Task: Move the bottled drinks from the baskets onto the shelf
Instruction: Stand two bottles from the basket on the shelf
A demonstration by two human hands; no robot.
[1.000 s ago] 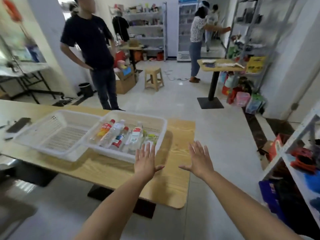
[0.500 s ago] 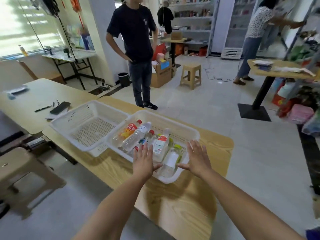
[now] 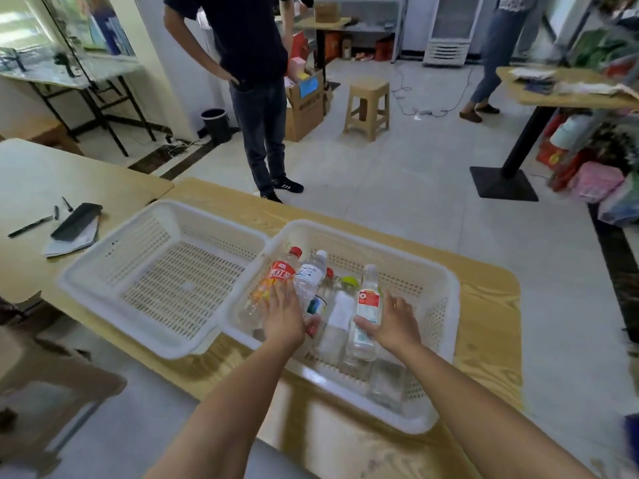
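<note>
Two white plastic baskets stand side by side on the wooden table (image 3: pixel 487 326). The left basket (image 3: pixel 138 233) holds nothing. Several bottles lie in the right basket (image 3: pixel 446 305): an orange drink with a red label (image 3: pixel 280 274), a clear water bottle (image 3: pixel 311 274), a green-capped bottle (image 3: pixel 340 305) and a white bottle with a red label (image 3: pixel 368 299). My left hand (image 3: pixel 283 319) lies flat with spread fingers on the orange drink and the water bottle. My right hand (image 3: pixel 394 323) grips the white bottle, thumb across its front and fingers along its right side.
A person in dark clothes (image 3: pixel 256 63) stands just beyond the table. A phone (image 3: pixel 76 221) and pens lie on the adjoining table at left. A brown stool (image 3: pixel 52 385) is at the lower left, a small stool (image 3: pixel 366 105) and a cardboard box farther back.
I have stepped up to the table and both hands have gone down from above its edge into the right basket. The left now rests on bottles and the right has closed round the white one.
</note>
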